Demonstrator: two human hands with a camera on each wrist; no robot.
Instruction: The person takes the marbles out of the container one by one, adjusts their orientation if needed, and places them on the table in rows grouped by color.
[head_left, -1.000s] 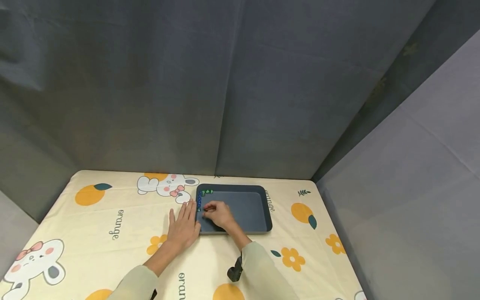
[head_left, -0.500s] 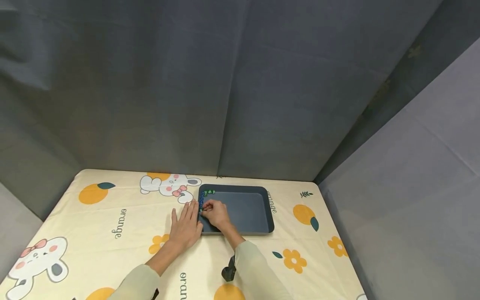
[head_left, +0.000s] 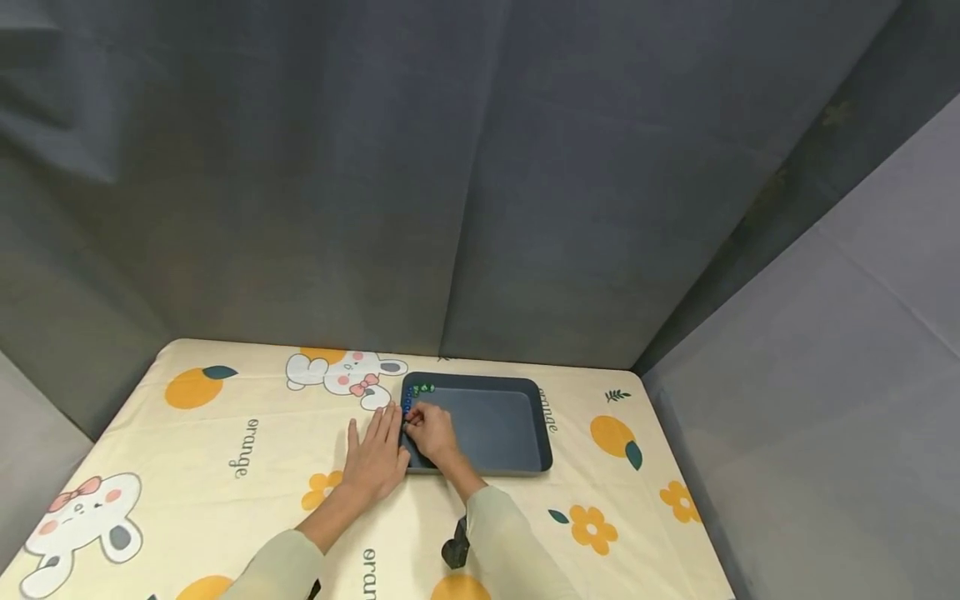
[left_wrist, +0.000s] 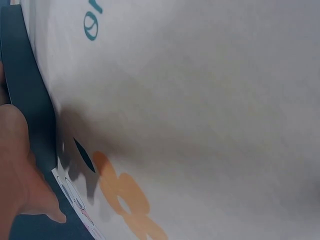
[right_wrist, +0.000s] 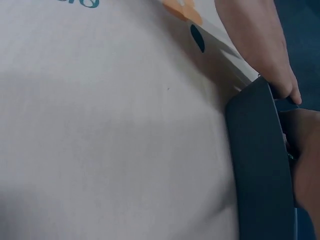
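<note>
A dark grey rectangular tray (head_left: 495, 425) lies on the table. Small shiny blue marbles (head_left: 408, 397) form a row along its left side, and several green marbles (head_left: 424, 387) sit in the far left corner. My right hand (head_left: 435, 435) is inside the tray, thumb and fingertips pinched together at the near end of the blue row. A small glint (right_wrist: 290, 156) shows by its fingers in the right wrist view; the pinched piece is mostly hidden. Against the tray's left edge, my left hand (head_left: 375, 462) rests with straight fingers, its thumb by the near left corner.
A cream tablecloth (head_left: 285, 458) printed with oranges, flowers and rabbits covers the table. Grey curtains (head_left: 300, 208) stand behind and at both sides. A black strap piece (head_left: 455, 546) hangs at the right sleeve.
My right hand has moved slightly left, bringing its pinched fingertips up to the blue row. The left hand stays on the tray's edge. The head view has shifted a little.
</note>
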